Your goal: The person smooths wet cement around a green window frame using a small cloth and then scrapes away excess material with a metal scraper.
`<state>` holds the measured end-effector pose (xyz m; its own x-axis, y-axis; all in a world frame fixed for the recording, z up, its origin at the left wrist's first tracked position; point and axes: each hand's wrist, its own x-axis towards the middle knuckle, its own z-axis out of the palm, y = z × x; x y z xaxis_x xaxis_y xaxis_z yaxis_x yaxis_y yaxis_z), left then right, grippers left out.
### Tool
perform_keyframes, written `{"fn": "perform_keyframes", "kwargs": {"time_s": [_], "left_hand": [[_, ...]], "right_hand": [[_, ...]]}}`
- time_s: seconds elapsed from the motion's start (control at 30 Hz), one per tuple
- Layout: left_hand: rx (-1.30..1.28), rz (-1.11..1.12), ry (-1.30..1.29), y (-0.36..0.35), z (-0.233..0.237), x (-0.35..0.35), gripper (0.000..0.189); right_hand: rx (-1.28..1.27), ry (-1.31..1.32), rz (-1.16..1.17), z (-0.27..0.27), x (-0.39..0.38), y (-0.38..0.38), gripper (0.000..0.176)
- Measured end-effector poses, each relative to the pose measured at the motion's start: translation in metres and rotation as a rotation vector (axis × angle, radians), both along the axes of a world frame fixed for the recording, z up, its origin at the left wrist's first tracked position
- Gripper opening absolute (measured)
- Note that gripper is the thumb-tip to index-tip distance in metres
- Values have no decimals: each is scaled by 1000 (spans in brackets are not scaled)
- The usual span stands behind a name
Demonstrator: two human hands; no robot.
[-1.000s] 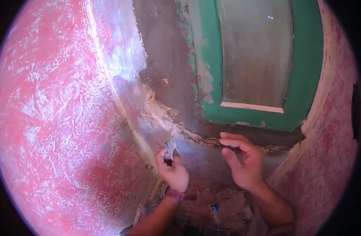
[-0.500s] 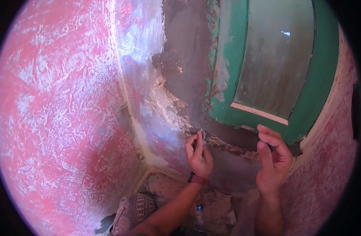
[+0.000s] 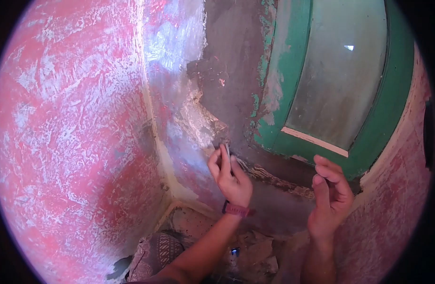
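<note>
My left hand [image 3: 232, 185], with a dark reddish band on its wrist, pinches a small thin greyish piece [image 3: 227, 148] at its fingertips. The piece meets the broken plaster edge [image 3: 198, 113] of the wall, left of the ragged ledge [image 3: 274, 180]. Its exact kind is too small to tell. My right hand [image 3: 332, 199] is raised below the green frame [image 3: 343, 163], apart from the wall, thumb and fingers curled together. Whatever may lie inside those fingers is hidden.
A rough pink and white wall [image 3: 71, 118] stands on the left, meeting the patched wall at a pale corner line [image 3: 149, 94]. The green frame holds a cloudy pane [image 3: 343, 80]. Below are patterned cloth [image 3: 168, 251] and rubble [image 3: 255, 251].
My left hand has moved left and slightly up along the broken edge with the thin piece. My right hand keeps nearly the same place and shape. The view has shifted slightly.
</note>
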<state>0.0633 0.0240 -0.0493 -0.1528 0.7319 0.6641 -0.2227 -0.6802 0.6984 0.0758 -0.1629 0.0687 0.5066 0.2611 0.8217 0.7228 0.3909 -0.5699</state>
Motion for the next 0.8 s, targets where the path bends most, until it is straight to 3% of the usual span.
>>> {"fn": "perform_keyframes", "kwargs": {"time_s": [0.07,0.17,0.27,0.37,0.47,0.57,0.67,0.8], "left_hand": [[-17,-6,-33,3,9,1,53],[150,-77,74,-24,-38,3,52],[97,-141,107,-29,-48,2,52],[0,21,-8,-5,5,-1,57],[64,15,2,-8,-2,3,54],[121,-185,117,-35,-54,-1,55],[68,-194,92,-39,-46,-18,54],[24,-13,-48,15,27,-35,48]], "right_hand": [[11,-14,-8,1,-3,1,20],[8,-33,-10,2,-3,5,19],[-10,-48,-17,4,-8,10,19],[6,-80,-63,9,-13,6,20],[16,-87,-72,8,-12,5,20],[-22,-75,-63,-2,-9,10,19],[-29,-108,-76,-1,-7,12,18],[19,-90,-78,4,-10,5,17]]}}
